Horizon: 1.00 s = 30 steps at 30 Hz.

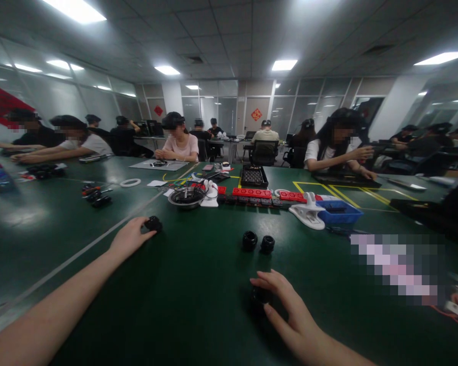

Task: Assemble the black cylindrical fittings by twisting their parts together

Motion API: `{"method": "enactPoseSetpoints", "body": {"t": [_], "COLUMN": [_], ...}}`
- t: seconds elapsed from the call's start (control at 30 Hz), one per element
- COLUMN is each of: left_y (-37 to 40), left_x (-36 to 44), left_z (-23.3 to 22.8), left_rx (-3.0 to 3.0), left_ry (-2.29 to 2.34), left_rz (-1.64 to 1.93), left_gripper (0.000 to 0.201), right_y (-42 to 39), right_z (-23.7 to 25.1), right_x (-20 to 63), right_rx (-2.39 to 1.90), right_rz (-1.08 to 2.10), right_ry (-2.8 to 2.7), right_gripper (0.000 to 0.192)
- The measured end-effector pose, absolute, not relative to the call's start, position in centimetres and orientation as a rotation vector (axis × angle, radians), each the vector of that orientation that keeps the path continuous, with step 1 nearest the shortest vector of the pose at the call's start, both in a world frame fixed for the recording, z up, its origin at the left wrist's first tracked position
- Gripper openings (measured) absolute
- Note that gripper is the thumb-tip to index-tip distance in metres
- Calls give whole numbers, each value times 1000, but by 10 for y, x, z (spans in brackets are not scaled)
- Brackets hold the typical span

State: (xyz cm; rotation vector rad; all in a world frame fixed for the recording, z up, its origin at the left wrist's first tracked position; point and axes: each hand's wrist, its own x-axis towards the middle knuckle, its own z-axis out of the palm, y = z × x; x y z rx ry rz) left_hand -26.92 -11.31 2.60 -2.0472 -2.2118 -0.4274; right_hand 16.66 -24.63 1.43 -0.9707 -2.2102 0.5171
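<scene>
My left hand (133, 236) reaches out to the left over the green tabletop, its fingers and thumb closed around a black round part (153, 223). Closer to me, my right hand (286, 305) curls its fingers and thumb about another black round part (259, 298), partly hidden by the hand and blurred in shadow. Two similar short, ribbed black parts with a hollow top, the left one (249, 241) and the right one (267, 244), stand side by side on the table beyond my right hand.
Across the middle lie a metal bowl (186, 198), red socket strips (252, 193), a white clip stand (310, 216) and a blue bin (339, 212). Tools (95, 195) and a white ring (130, 182) are at the left. Several people sit around the tables.
</scene>
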Motion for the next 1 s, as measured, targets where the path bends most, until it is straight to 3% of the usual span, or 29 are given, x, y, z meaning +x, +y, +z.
{"method": "enactPoseSetpoints", "body": {"t": [0.4,1.0], "left_y": [-83,-88], "left_x": [-305,-289], "left_z": [41,51], "left_rx": [-1984,-1818], "left_ry": [-2183,-2068], "left_rz": [110,70], "left_gripper": [32,50], "right_y": [-247,-247], "right_z": [14,20], "right_x": [168,164], "right_rx": [-988,-955], "right_rz": [565,503], "right_ry": [-2198,-2184], "right_gripper": [50,49]}}
